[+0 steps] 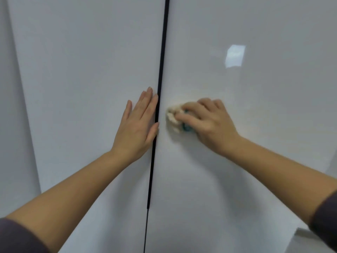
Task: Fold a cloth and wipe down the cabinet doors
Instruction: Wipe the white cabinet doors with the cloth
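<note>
While left hand [135,125] lies flat, fingers straight, on left door [82,88], right hand [209,121] grips cloth [172,116] against right door [255,106].

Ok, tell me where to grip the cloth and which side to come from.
Take the cream wad of the cloth that sticks out left of the fingers of the right hand. Come at it head-on, towards the right door, probably with fingers curled over it: it lies bunched against the door, so nothing can get behind it.
</note>
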